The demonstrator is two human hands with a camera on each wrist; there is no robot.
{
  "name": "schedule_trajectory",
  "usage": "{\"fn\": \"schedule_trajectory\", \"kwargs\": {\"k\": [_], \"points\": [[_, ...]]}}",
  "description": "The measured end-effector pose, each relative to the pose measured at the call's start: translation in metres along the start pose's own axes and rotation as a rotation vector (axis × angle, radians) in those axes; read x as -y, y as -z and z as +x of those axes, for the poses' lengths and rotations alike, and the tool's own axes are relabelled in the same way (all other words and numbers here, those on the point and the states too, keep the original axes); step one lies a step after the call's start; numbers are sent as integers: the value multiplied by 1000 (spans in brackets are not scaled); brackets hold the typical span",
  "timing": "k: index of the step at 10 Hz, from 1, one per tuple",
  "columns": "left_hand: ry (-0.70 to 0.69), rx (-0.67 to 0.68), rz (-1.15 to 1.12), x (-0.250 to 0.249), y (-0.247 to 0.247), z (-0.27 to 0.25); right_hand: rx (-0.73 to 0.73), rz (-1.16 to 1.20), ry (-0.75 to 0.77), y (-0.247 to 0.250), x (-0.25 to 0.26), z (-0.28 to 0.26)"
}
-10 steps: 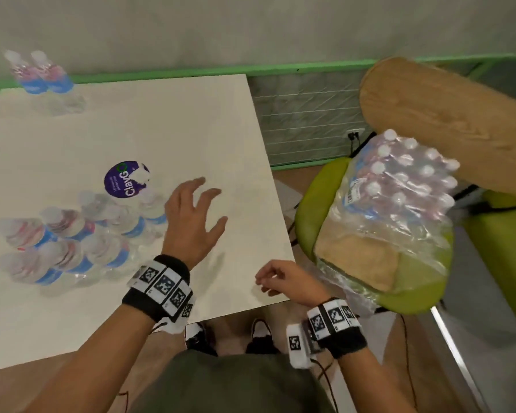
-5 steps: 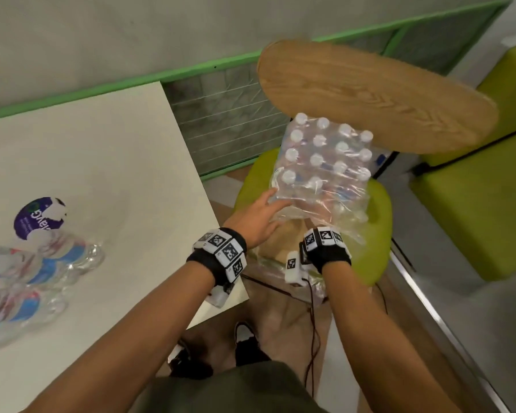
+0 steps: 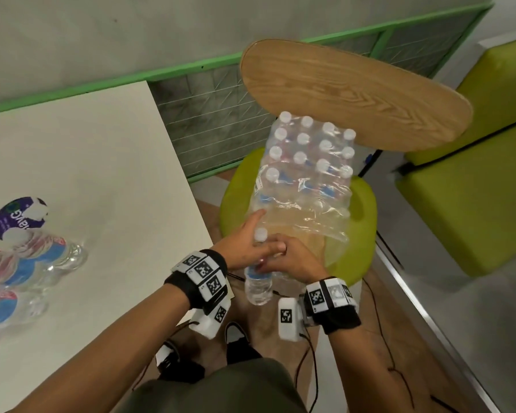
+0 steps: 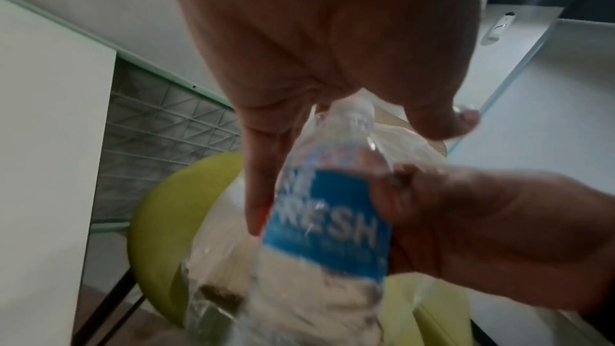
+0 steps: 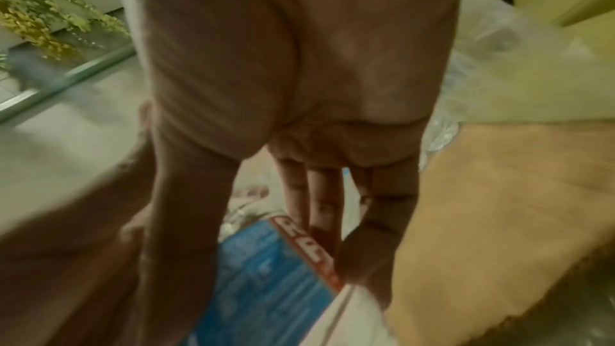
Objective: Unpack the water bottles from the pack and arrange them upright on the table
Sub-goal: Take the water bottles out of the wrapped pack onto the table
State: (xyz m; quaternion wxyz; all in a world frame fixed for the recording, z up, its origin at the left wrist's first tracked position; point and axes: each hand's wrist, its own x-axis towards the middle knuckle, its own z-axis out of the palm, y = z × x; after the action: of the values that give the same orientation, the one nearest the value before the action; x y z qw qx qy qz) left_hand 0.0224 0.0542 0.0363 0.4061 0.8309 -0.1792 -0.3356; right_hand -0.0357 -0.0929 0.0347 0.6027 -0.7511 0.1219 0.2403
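A shrink-wrapped pack of water bottles (image 3: pixel 307 162) stands on a green chair seat (image 3: pixel 365 210), its near end torn open. My right hand (image 3: pixel 289 257) grips one loose water bottle (image 3: pixel 258 284) round its blue label (image 4: pixel 332 220), just in front of the pack and above the floor. The bottle is roughly upright, cap up. My left hand (image 3: pixel 242 245) lies beside it with fingers straight. Its index finger touches the pack's wrap, and the bottle's neck passes between its thumb and fingers. In the right wrist view my fingers (image 5: pixel 322 207) lie on the label (image 5: pixel 266 272).
The white table (image 3: pixel 102 174) is to my left, with several unpacked bottles (image 3: pixel 27 263) clustered at its left edge beside a purple round sticker (image 3: pixel 15 216). The chair's wooden backrest (image 3: pixel 355 93) rises behind the pack. A green sofa (image 3: pixel 474 204) stands at the right.
Both hands left the table and went to the pack on the chair. The right hand has pulled one bottle out of the torn wrap towards me; the left stays by the pack's near side.
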Motion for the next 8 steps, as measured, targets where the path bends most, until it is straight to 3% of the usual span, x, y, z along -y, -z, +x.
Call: {"fn": "schedule_trajectory", "kwargs": {"k": [2,3,4,5,6,7,8], "points": [[31,-123,-11,4,16,1,-69,236,-45,0,-7,11],[36,-98,40,11,25,2,-243,-7,-255,13,5,17],[33,-76,54,10,28,0,-217,-668,-264,20,11,10],[23,-87,57,9,27,-2,-137,-978,-188,19,21,18],[9,-83,55,10,27,-3,-160,-653,-216,15,32,43],[5,-94,34,8,30,-2,-206,-620,-235,13,20,45],[-2,-129,19,11,34,-2,-299,-345,-236,12,11,34]]}}
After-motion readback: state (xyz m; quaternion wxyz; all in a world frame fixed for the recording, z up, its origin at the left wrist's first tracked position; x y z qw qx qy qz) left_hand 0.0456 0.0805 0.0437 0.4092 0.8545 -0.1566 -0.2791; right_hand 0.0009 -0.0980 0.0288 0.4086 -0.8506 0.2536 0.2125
